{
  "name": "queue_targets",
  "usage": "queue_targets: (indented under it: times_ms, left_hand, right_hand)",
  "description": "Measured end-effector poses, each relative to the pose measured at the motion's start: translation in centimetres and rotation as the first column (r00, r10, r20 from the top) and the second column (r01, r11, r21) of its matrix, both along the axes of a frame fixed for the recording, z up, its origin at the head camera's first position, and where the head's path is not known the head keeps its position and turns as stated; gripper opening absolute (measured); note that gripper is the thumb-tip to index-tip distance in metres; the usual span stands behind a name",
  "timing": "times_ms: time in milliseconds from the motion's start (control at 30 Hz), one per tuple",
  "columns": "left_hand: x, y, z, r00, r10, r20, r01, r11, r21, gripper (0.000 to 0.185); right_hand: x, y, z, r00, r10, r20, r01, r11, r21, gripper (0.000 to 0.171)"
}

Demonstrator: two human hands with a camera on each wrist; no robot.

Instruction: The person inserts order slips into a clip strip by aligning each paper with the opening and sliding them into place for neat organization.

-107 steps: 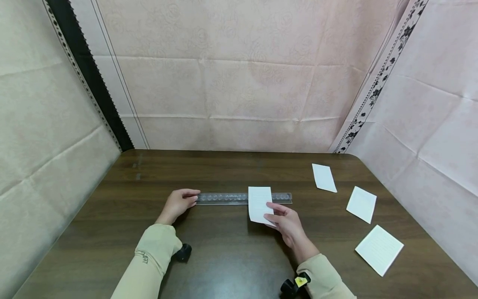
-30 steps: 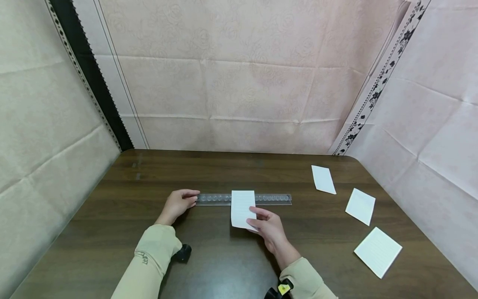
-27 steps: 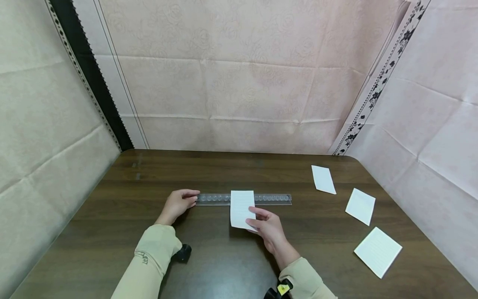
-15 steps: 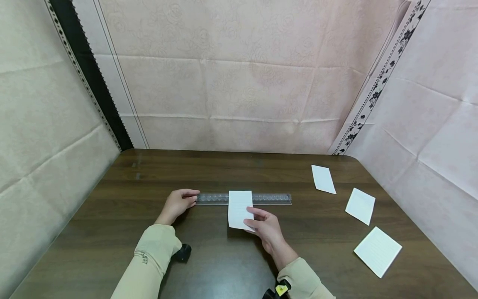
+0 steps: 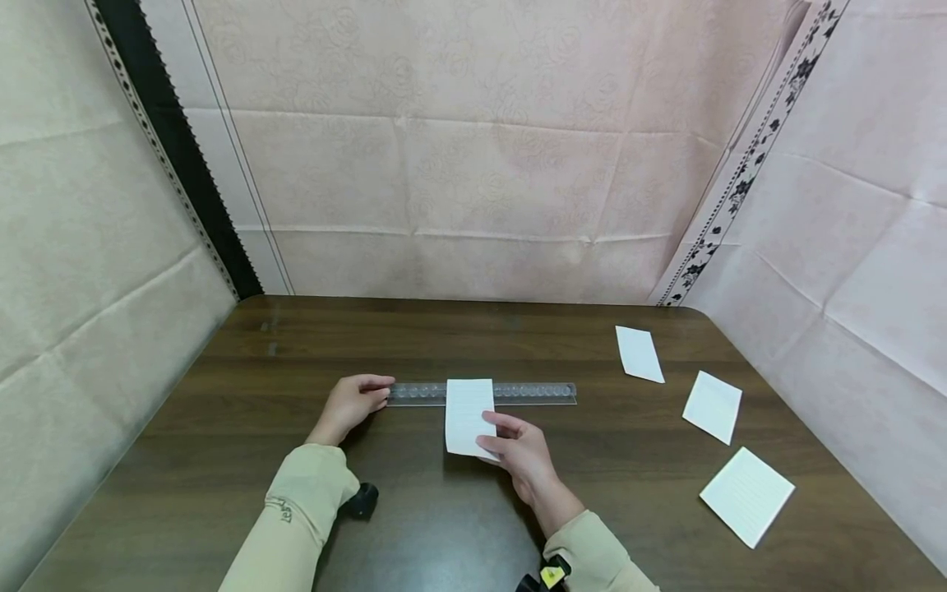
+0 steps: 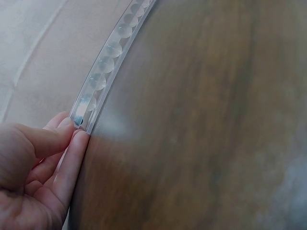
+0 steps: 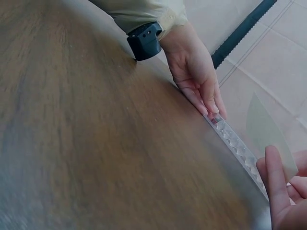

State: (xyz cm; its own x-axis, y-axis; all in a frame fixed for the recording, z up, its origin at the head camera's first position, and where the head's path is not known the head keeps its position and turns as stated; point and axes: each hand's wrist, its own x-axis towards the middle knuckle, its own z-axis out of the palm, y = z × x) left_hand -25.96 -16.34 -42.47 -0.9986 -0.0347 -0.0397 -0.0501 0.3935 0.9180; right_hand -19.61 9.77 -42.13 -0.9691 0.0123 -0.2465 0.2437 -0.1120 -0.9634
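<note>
A long clear plastic channel (image 5: 536, 394) with a row of round, see-through bead-like shapes (image 6: 113, 50) lies across the table in the head view. My left hand (image 5: 351, 409) pinches its left end between thumb and fingers, as the left wrist view also shows. Between thumb and fingers, my right hand (image 5: 524, 459) holds a small white sheet of lined paper (image 5: 468, 411) by its lower right corner. That sheet overlaps the channel left of its middle and hides a stretch of it; in the right wrist view the paper (image 7: 268, 125) stands tilted above the channel.
Three more white paper pieces lie at the right of the brown wooden table (image 5: 244, 485): a far sheet (image 5: 639, 354), a middle sheet (image 5: 713, 407) and a nearer lined sheet (image 5: 748, 497). Pale cloth (image 5: 473, 181) hangs behind the table and along both sides.
My right hand has moved left with the lined paper, along the clear channel. My left hand stays at the channel's left end, and the other papers lie where they were.
</note>
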Motion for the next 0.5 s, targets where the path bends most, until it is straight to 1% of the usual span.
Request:
queue_targets:
  times_ms: [167, 367, 500]
  left_hand:
    - [-0.07, 0.04, 0.02, 1.000, 0.003, 0.001, -0.003, 1.000, 0.001, 0.024]
    - [-0.02, 0.04, -0.03, 1.000, 0.008, -0.004, -0.008, 1.000, -0.003, 0.025]
    - [-0.06, 0.11, -0.03, 1.000, 0.012, 0.003, -0.012, 1.000, -0.002, 0.025]
  right_hand:
    - [-0.01, -0.33, -0.06, 1.000, -0.010, 0.018, 0.010, 1.000, 0.009, 0.040]
    - [0.19, -0.71, -0.07, 1.000, 0.002, 0.001, -0.002, 1.000, -0.023, 0.041]
    - [0.22, -0.95, -0.18, 1.000, -0.001, -0.004, 0.001, 1.000, -0.023, 0.041]
